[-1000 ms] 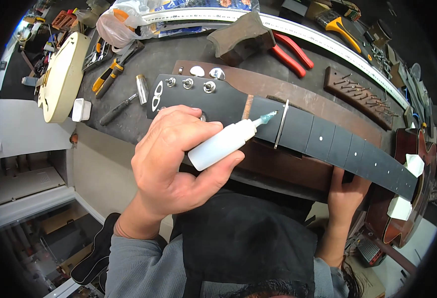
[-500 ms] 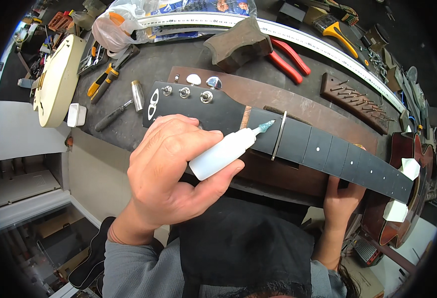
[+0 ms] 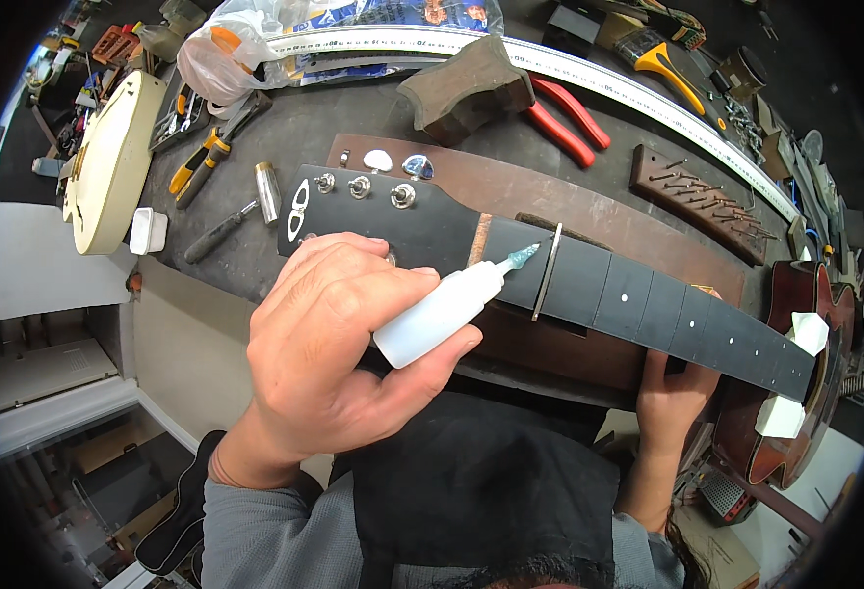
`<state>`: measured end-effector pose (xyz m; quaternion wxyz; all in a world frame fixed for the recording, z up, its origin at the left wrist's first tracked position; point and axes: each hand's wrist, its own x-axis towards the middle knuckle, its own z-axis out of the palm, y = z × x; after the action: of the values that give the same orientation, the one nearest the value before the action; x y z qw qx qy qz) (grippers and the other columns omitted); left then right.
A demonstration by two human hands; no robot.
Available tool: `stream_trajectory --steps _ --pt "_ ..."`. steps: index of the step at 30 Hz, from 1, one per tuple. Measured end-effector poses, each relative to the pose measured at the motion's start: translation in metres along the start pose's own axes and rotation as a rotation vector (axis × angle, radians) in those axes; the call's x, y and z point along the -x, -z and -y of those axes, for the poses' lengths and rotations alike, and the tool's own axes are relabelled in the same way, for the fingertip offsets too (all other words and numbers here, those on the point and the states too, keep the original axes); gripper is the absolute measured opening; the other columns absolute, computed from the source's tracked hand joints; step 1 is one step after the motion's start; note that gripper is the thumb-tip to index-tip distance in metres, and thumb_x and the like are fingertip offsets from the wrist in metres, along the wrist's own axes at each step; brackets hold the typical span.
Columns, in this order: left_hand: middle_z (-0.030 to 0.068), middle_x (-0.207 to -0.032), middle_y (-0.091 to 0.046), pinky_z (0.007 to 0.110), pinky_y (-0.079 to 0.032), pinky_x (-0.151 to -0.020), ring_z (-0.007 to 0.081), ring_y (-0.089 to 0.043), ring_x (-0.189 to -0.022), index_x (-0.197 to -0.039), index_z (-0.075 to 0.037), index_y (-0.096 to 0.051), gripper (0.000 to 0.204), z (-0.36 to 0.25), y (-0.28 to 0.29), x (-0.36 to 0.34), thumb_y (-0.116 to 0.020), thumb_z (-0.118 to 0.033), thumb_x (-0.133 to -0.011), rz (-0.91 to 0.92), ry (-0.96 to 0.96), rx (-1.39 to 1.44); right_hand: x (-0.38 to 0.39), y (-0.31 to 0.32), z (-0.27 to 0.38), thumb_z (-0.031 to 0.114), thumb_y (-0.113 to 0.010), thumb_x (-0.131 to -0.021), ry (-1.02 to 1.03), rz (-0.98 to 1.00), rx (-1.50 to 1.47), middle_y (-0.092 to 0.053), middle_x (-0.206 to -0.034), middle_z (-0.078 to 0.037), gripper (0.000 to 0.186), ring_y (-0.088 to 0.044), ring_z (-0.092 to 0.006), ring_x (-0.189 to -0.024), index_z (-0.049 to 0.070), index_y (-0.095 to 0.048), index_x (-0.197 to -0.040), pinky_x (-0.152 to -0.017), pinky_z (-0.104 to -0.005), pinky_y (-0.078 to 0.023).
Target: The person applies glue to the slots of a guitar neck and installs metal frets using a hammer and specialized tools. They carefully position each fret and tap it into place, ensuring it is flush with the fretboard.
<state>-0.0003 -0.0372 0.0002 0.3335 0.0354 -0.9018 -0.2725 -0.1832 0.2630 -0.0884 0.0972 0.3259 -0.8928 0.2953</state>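
We have our left grip (image 3: 319, 344) closed around a white squeeze bottle (image 3: 430, 322), contents unclear; its teal nozzle (image 3: 522, 258) slants out toward the guitar neck (image 3: 577, 283), near 1 metal strip (image 3: 548, 273). A plastic bag (image 3: 214, 74) holds something orange (image 3: 233, 43). Our right grip (image 3: 673, 401) is partly hidden below the neck; we cannot tell its hold.
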Motion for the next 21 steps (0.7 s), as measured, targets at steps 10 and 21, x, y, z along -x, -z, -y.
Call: stream_trajectory --steps 10,21 --pt "0.0108 -0.089 -0.073 0.054 -0.058 -0.093 0.0215 -0.067 -0.075 -0.112 0.000 -0.069 0.041 -0.004 0.002 0.003 -0.093 -0.010 -0.080 0.016 0.012 0.015 0.001 0.000 0.001 0.006 -0.073 -0.097 -0.003 0.003 0.021 -0.057 -0.153 -0.024 0.056 -0.053 -0.0381 -0.144 -0.007 -0.054 -0.148 -0.123 -0.0451 -0.036" --pt "0.0117 -0.088 -0.074 0.059 -0.057 -0.099 0.0226 -0.070 -0.075 -0.111 -0.001 -0.069 0.040 -0.008 0.006 0.009 -0.092 -0.010 -0.080 0.033 0.034 0.014 0.005 -0.003 -0.005 0.005 -0.075 -0.098 -0.001 -0.001 0.005 -0.058 -0.150 -0.025 0.052 -0.053 -0.0370 -0.144 -0.009 -0.056 -0.144 -0.123 -0.0453 -0.035"
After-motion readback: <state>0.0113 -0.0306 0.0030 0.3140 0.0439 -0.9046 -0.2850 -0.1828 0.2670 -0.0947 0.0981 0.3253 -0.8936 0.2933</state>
